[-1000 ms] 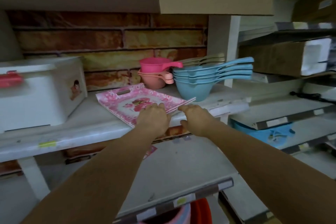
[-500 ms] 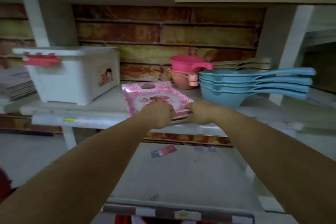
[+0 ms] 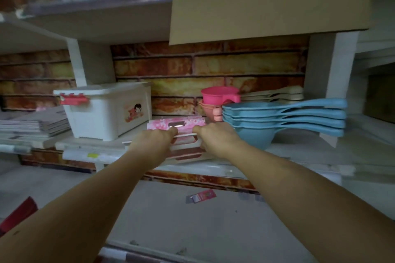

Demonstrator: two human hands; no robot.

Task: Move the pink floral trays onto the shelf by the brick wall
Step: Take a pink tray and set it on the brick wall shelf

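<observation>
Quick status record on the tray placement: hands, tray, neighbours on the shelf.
left hand: grips near edge of the pink floral tray
right hand: grips the same edge
tray: on the shelf, before the brick wall
tray's left: white storage box
tray's right: stacked blue ladles
behind: pink scoops

Glossy plastic pink floral tray — matt cardboard box, rough brick wall

One head-worn view, set just behind the outstretched forearms, looks forward and slightly down, close to the left hand and right hand; beyond the hands stands the brick wall
</observation>
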